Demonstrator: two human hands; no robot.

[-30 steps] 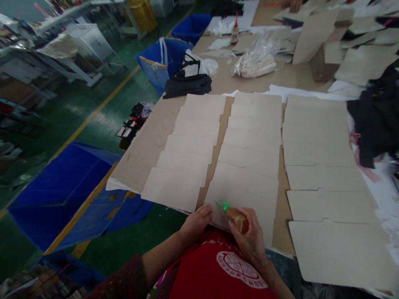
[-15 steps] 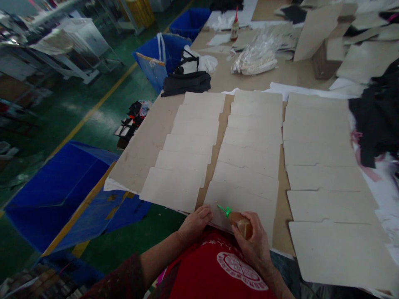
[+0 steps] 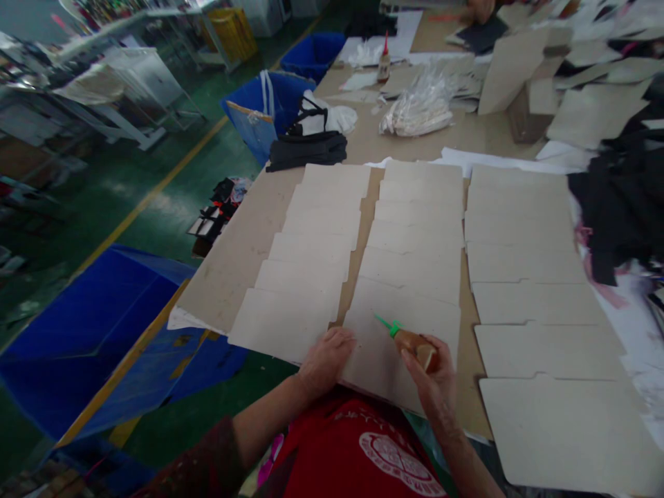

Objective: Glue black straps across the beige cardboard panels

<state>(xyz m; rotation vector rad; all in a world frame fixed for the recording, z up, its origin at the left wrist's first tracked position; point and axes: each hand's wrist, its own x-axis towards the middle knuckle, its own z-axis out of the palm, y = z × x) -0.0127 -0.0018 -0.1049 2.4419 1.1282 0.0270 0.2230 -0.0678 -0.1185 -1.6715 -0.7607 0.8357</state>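
My right hand [image 3: 434,370] is wrapped round a squeeze bottle [image 3: 413,344] of brown liquid. Its thin green nozzle points up and left, just over the front board [image 3: 384,360] of the middle column; whether the tip touches cannot be made out. My left hand [image 3: 328,358] lies flat with fingers stretched out at that board's left front corner. Overlapping beige boards run away from me in three columns: a left column [image 3: 290,311], the middle one and a right column [image 3: 560,429]. Each board partly covers the one behind it.
A blue bin [image 3: 98,304] stands left of the table, with another blue bin [image 3: 254,111] farther back. Toward the back lie folded black cloth [image 3: 308,149], a plastic bag [image 3: 420,111] and a red-tipped bottle [image 3: 384,66]. Black fabric [image 3: 612,207] is heaped at right. A person's hand [image 3: 481,8] shows far off.
My right hand has moved the bottle slightly up and right, away from my left hand. My left hand has shifted a little up the board's edge. Another person's hand has come into view at the back.
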